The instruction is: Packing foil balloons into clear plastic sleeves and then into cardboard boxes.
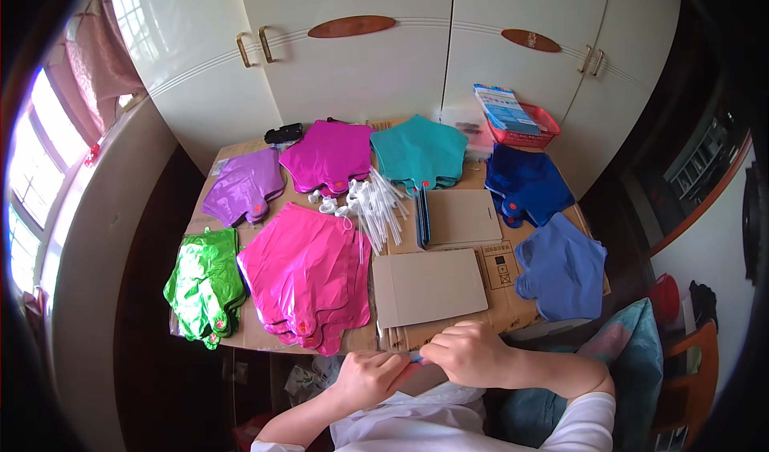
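My left hand (364, 377) and right hand (469, 354) meet at the near edge of the worktop (513, 308), fingers pinched together on a small blue piece (416, 358) that barely shows between them; I cannot tell just what it is. Both hands are closed narrow around it, thumbs tucked in. To do this well I judge I should keep the piece low and close to my body, grip with the fingertips only, and work it slowly so it does not tear or slip. The brown card sleeves (428, 286) lie just beyond my knuckles, so I should not nudge them. The pink foil balloons (304, 280) sit to the left of those, the white straws (376, 208) farther back, and the blue foil balloons (561, 268) to the right.
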`<act>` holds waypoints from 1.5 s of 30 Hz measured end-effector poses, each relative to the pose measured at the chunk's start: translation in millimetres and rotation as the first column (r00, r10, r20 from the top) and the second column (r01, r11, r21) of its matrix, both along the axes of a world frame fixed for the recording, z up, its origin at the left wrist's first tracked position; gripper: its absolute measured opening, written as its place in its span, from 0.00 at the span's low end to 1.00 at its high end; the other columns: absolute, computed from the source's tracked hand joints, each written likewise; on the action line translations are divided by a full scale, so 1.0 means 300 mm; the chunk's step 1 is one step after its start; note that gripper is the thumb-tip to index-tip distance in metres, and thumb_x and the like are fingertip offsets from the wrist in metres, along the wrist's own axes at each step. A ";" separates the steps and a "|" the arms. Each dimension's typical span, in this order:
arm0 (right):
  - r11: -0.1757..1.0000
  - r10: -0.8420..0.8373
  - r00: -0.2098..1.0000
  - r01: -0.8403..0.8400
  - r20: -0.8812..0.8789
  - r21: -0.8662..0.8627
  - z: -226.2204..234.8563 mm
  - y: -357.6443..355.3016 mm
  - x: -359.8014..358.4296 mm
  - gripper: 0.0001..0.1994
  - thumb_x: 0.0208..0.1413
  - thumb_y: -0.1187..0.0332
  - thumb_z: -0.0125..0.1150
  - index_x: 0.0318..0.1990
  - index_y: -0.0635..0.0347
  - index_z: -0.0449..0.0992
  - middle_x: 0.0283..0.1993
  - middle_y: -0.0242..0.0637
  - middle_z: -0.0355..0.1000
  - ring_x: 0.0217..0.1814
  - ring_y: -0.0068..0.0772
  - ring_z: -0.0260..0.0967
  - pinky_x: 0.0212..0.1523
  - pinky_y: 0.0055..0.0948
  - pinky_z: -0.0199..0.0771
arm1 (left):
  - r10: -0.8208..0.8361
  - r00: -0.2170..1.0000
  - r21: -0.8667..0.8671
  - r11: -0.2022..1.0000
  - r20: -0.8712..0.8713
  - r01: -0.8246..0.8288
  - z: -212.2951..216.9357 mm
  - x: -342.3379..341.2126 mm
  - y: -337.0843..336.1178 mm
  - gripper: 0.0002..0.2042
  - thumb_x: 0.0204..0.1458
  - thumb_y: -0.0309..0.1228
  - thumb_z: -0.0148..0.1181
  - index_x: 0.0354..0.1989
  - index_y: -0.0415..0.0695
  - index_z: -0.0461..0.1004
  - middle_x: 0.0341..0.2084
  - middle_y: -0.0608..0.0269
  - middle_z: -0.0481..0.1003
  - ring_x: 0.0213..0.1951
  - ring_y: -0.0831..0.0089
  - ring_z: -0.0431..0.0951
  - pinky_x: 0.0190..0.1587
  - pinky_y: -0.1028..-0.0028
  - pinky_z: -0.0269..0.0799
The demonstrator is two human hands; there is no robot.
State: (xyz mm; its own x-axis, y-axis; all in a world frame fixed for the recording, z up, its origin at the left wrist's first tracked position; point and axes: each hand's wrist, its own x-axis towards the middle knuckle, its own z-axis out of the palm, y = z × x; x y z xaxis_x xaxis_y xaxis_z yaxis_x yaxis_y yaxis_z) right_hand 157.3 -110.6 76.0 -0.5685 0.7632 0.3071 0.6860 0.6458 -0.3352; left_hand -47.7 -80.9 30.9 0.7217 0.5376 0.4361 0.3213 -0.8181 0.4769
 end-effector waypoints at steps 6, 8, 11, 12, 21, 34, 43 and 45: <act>0.988 -0.109 0.979 0.088 -0.170 -0.123 -0.008 0.026 0.062 0.01 0.44 0.73 0.57 0.25 0.58 0.73 0.23 0.33 0.72 0.26 0.34 0.71 0.26 0.32 0.70 | -0.031 0.995 -0.362 0.930 0.093 0.062 0.055 -0.035 0.042 0.05 0.47 0.26 0.59 0.30 0.38 0.73 0.18 0.58 0.69 0.19 0.62 0.72 0.20 0.68 0.67; 0.982 -0.128 0.972 0.096 -0.198 -0.160 -0.021 0.035 0.067 0.01 0.45 0.73 0.57 0.25 0.58 0.73 0.22 0.33 0.72 0.26 0.35 0.71 0.27 0.32 0.70 | -0.004 0.997 -0.490 0.871 0.072 0.039 0.064 -0.034 0.052 0.05 0.47 0.23 0.58 0.33 0.36 0.73 0.20 0.54 0.70 0.20 0.59 0.71 0.22 0.68 0.66; 0.982 -0.140 0.969 0.108 -0.204 -0.157 -0.033 0.045 0.073 0.01 0.46 0.73 0.58 0.25 0.58 0.74 0.22 0.34 0.71 0.26 0.36 0.71 0.26 0.32 0.70 | 0.056 0.994 -0.532 0.846 0.094 0.002 0.058 -0.023 0.049 0.06 0.47 0.22 0.58 0.33 0.37 0.73 0.20 0.55 0.70 0.21 0.60 0.71 0.23 0.69 0.66; 0.983 -0.142 0.969 0.114 -0.203 -0.143 -0.024 0.043 0.068 0.02 0.46 0.72 0.59 0.25 0.58 0.73 0.22 0.34 0.71 0.26 0.36 0.71 0.26 0.33 0.70 | 0.065 0.993 -0.506 0.862 0.097 -0.007 0.057 -0.020 0.048 0.06 0.46 0.22 0.58 0.33 0.37 0.73 0.20 0.55 0.70 0.20 0.62 0.71 0.23 0.70 0.66; 0.974 -0.222 0.892 0.186 -0.394 -0.127 -0.009 0.026 0.054 0.02 0.49 0.72 0.60 0.28 0.60 0.75 0.23 0.37 0.72 0.24 0.38 0.71 0.25 0.31 0.69 | 0.105 0.944 -0.610 0.784 0.312 0.114 -0.017 0.005 0.040 0.08 0.52 0.27 0.56 0.39 0.38 0.69 0.19 0.59 0.71 0.19 0.76 0.71 0.23 0.75 0.66; 0.572 -0.196 0.864 -0.284 -0.464 -0.770 -0.005 0.094 0.090 0.11 0.51 0.68 0.61 0.41 0.60 0.78 0.36 0.40 0.77 0.34 0.26 0.75 0.37 0.23 0.72 | -0.179 0.978 -0.475 0.873 -0.104 0.109 0.058 -0.041 0.063 0.09 0.50 0.28 0.55 0.34 0.37 0.65 0.12 0.49 0.68 0.19 0.51 0.72 0.21 0.58 0.65; 0.948 -0.233 0.928 0.152 -0.290 -0.278 -0.021 0.058 -0.009 0.03 0.47 0.75 0.59 0.29 0.62 0.71 0.26 0.40 0.72 0.30 0.42 0.72 0.30 0.34 0.69 | 0.011 0.998 -0.469 0.883 -0.054 -0.036 0.032 -0.004 0.034 0.09 0.50 0.28 0.56 0.33 0.37 0.65 0.10 0.52 0.67 0.14 0.53 0.71 0.17 0.62 0.65; 0.945 -0.233 0.921 0.140 -0.312 -0.294 -0.035 0.057 -0.010 0.04 0.48 0.74 0.58 0.28 0.61 0.69 0.26 0.39 0.71 0.29 0.43 0.71 0.28 0.36 0.69 | 0.001 0.998 -0.475 0.879 -0.065 -0.032 0.030 -0.003 0.034 0.09 0.50 0.28 0.56 0.33 0.37 0.65 0.09 0.52 0.67 0.14 0.53 0.71 0.16 0.62 0.64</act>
State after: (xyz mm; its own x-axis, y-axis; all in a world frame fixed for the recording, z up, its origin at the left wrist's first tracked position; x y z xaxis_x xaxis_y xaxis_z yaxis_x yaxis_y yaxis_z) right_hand 154.4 -93.5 65.7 -0.3051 0.9240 0.2304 0.6001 0.3744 -0.7068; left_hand -48.7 -70.9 39.8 0.7274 0.6815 0.0805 0.3735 -0.4916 0.7866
